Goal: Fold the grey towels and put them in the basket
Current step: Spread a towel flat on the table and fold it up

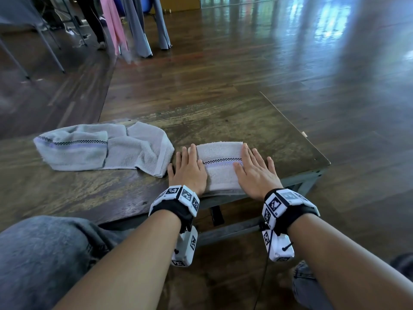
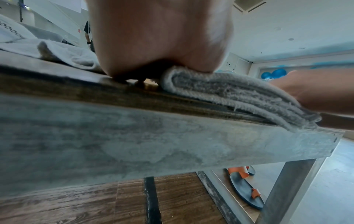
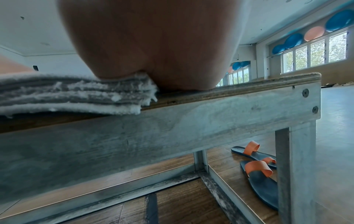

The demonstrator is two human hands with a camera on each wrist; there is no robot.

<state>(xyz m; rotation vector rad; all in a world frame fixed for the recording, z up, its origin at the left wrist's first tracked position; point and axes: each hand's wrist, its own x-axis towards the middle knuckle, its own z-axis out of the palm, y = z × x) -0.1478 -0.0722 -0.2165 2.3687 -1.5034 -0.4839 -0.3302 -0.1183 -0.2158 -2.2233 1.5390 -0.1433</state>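
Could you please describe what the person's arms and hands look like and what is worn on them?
Both forearms are bare, with no sleeves. The left hand and right hand wear no gloves. Each wrist carries a black strap ringed with white blocks bearing black-and-white square markers, plus a white camera box beneath. A thin black cable hangs from the right unit.

Grey towels [image 1: 220, 166] with black-checked, lilac stripes; orange-strapped navy sandals [image 3: 256, 171].

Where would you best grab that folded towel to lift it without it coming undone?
Probably by its two short sides, one hand each. The folded towel lies flat in stacked layers at the table's near edge, and the left hand and right hand already rest flat on those sides. Sliding fingers under and thumbs on top should clamp all layers.
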